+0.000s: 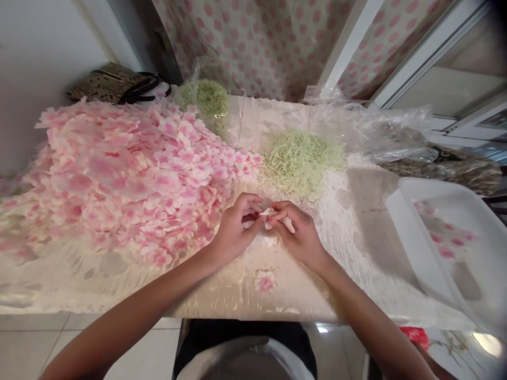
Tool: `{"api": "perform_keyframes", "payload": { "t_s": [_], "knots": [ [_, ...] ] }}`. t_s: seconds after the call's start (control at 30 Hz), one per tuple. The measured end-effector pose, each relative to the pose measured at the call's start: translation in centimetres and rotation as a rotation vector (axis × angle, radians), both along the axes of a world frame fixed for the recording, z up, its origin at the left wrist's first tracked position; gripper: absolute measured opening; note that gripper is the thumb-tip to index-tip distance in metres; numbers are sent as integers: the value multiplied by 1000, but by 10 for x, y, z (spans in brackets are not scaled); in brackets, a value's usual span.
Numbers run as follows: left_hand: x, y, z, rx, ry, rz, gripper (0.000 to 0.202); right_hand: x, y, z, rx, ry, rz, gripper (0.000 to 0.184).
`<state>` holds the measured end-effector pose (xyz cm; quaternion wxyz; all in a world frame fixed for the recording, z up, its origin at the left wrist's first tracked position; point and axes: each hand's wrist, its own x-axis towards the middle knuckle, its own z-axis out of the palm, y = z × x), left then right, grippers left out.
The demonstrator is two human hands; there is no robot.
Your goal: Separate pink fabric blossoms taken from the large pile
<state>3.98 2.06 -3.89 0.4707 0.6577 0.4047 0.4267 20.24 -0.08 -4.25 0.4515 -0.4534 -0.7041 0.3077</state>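
Pink polka-dot curtain [253, 42] hangs behind a cloth-covered table [158, 295]. Both hands meet near the table's middle, fingers curled and pressed together: the left hand [235, 232] and right hand [299, 235] pinch what looks like a pale petal [273, 215] between their fingertips, seemingly to keep it raised off the cloth. A heap of pink fabric petals [130, 174] spreads from nine to eleven o'clock, within easy reach of the left hand. A tuft of green shredded fibre [299, 163] sits at twelve, a clear plastic bag [392, 132] at one, and a white tray [420, 237] at three.
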Motion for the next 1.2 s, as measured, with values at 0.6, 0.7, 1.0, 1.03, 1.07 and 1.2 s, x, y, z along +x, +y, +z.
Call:
{"api": "perform_keyframes", "payload": {
  "t_s": [0.6,0.7,1.0,1.03,1.07,1.2],
  "knots": [
    [-1,-1,4,-81,-30,-16,25,0,-2,3,-49,8,7,11],
    [-1,-2,1,-14,8,-29,25,-1,-3,0,-76,14,-10,11],
    [-4,-4,-5,293,205,-103,26,1,0,-3,-307,39,-42,4],
    [-4,-4,-5,288,206,-104,27,1,1,-2,-310,51,-45,7],
    [-4,-4,-6,281,206,-105,27,1,1,-2,-308,68,-40,8],
    [-4,-8,-1,249,174,-142,29,3,-1,3,-293,105,10,9]
  ]
}}
